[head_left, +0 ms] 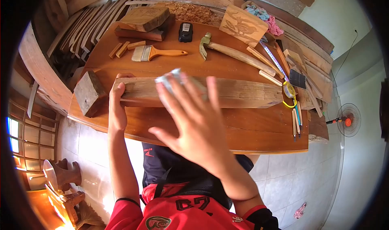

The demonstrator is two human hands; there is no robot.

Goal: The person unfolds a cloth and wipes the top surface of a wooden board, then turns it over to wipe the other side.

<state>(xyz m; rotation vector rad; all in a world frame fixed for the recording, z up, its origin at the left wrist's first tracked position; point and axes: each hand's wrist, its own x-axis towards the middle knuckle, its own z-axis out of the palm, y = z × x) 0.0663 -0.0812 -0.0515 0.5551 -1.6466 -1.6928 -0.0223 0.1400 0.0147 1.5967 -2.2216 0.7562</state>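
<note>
A long wooden block (243, 93) lies across the table in front of me. My left hand (118, 96) grips its left end, thumb on top and fingers behind. Over the left-middle part of the block is my right hand (188, 116), slightly blurred, with its fingers spread. A pale, crumpled sheet (169, 78) shows under those fingertips, between them and the block's top face. Whether the palm touches the wood cannot be made out.
Behind the block lie a brush (162, 52), a hammer (235, 54) and a black box-like tool (186, 32). A grey wood block (89, 93) stands left. At right are a tape measure (289, 90), pencils (299, 116) and wood strips.
</note>
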